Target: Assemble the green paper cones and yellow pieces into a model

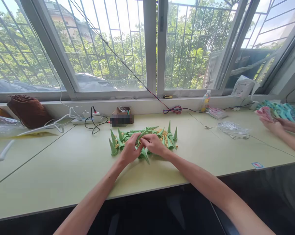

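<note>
Centre of frame: left hand's (131, 148) grip pinches a green cone (142, 134), its tip toward upper right. Right hand (154, 144) bent in at the lower end; cannot tell whether its grip pinches anything. Other cones (170, 145) and yellow bits (164, 133) crowd the tabletop (76, 173) around both. Risks: left knuckles, swung left, could topple the upright cones (113, 148); a loose pinch could drop the piece into the clutter

From the wearer's head, one wide view looks forward and down across the table (76, 163) to the windows (108, 49).
</note>
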`<state>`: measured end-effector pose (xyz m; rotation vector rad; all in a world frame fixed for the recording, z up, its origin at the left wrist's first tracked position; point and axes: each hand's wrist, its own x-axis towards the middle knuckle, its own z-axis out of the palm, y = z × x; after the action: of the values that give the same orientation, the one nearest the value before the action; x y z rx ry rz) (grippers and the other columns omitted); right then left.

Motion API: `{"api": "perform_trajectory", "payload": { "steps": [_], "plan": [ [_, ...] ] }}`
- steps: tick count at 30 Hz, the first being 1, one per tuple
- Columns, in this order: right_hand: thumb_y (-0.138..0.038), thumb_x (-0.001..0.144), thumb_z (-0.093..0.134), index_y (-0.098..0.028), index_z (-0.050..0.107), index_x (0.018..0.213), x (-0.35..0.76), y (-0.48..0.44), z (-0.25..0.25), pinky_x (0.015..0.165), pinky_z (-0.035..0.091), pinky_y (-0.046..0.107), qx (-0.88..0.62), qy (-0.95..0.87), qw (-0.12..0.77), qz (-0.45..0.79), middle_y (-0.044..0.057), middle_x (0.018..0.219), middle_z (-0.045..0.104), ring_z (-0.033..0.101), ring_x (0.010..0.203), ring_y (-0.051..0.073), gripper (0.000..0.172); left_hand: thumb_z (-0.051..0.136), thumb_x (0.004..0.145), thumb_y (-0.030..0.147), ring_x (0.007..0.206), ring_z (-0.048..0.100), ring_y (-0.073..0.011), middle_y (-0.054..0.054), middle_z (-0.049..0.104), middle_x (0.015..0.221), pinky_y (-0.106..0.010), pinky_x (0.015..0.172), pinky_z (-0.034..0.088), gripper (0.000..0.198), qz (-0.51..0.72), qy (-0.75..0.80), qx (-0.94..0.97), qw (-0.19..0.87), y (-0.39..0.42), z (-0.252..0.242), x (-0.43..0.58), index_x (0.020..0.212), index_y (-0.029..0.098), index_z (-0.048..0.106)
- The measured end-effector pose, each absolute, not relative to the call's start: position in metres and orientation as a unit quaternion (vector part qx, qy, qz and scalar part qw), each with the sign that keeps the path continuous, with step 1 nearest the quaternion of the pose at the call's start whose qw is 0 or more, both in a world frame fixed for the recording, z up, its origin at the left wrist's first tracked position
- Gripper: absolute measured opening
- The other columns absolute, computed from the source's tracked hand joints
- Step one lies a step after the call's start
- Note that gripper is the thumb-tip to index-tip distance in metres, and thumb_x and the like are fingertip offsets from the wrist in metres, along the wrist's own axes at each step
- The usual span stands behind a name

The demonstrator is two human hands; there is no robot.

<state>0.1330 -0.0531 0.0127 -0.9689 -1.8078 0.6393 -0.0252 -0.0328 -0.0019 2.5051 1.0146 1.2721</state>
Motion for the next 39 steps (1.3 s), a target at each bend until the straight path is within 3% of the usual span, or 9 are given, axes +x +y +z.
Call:
{"api": "perform_trajectory", "payload": {
  "steps": [5, 10, 16, 24, 39],
  "plan": [
    [-0.028, 0.086, 0.049, -0.017, 0.050, 0.056, 0.1344, -0.0507, 0.0123, 0.049, 0.033, 0.023, -0.386, -0.709, 0.471, 0.354, -0.002, 0.050, 0.049, 0.043, 0.048, 0.010, 0.032, 0.056, 0.085, 0.022, 0.089, 0.061, -0.0202, -0.010, 0.063, 0.107, -0.027, 0.061, 0.050, 0.036, 0.425, 0.345, 0.833, 0.077, -0.0327, -0.0020, -0.0247, 0.121, 0.017, 0.053],
    [-0.031, 0.086, 0.050, -0.017, 0.053, 0.059, 0.1349, -0.0450, 0.0079, 0.047, 0.035, 0.024, -0.366, -0.693, 0.465, 0.411, 0.000, 0.054, 0.055, 0.045, 0.047, 0.010, 0.030, 0.055, 0.085, 0.022, 0.090, 0.061, -0.0199, -0.010, 0.063, 0.109, -0.030, 0.068, 0.052, 0.036, 0.427, 0.342, 0.834, 0.075, -0.0327, -0.0018, -0.0244, 0.121, 0.017, 0.054],
    [-0.030, 0.086, 0.049, -0.018, 0.049, 0.055, 0.1344, -0.0488, 0.0088, 0.050, 0.033, 0.023, -0.391, -0.720, 0.472, 0.325, -0.001, 0.051, 0.051, 0.043, 0.049, 0.010, 0.033, 0.053, 0.084, 0.019, 0.094, 0.061, -0.0202, -0.010, 0.063, 0.112, -0.030, 0.072, 0.053, 0.038, 0.425, 0.332, 0.837, 0.094, -0.0342, -0.0004, -0.0233, 0.122, 0.018, 0.055],
    [-0.026, 0.084, 0.049, -0.018, 0.039, 0.053, 0.1332, -0.0499, 0.0085, 0.053, 0.026, 0.024, -0.406, -0.745, 0.478, 0.227, -0.004, 0.050, 0.035, 0.031, 0.052, 0.010, 0.034, 0.054, 0.083, 0.018, 0.096, 0.062, -0.0213, -0.011, 0.064, 0.113, -0.030, 0.072, 0.054, 0.038, 0.421, 0.334, 0.838, 0.095, -0.0327, -0.0017, -0.0236, 0.121, 0.017, 0.056],
    [-0.023, 0.084, 0.049, -0.018, 0.042, 0.054, 0.1339, -0.0483, 0.0055, 0.054, 0.025, 0.025, -0.410, -0.760, 0.470, 0.182, -0.004, 0.050, 0.037, 0.031, 0.051, 0.010, 0.031, 0.053, 0.083, 0.019, 0.097, 0.062, -0.0210, -0.011, 0.064, 0.115, -0.027, 0.067, 0.053, 0.038, 0.407, 0.347, 0.837, 0.114, -0.0327, -0.0020, -0.0233, 0.121, 0.017, 0.055]
  ]
}}
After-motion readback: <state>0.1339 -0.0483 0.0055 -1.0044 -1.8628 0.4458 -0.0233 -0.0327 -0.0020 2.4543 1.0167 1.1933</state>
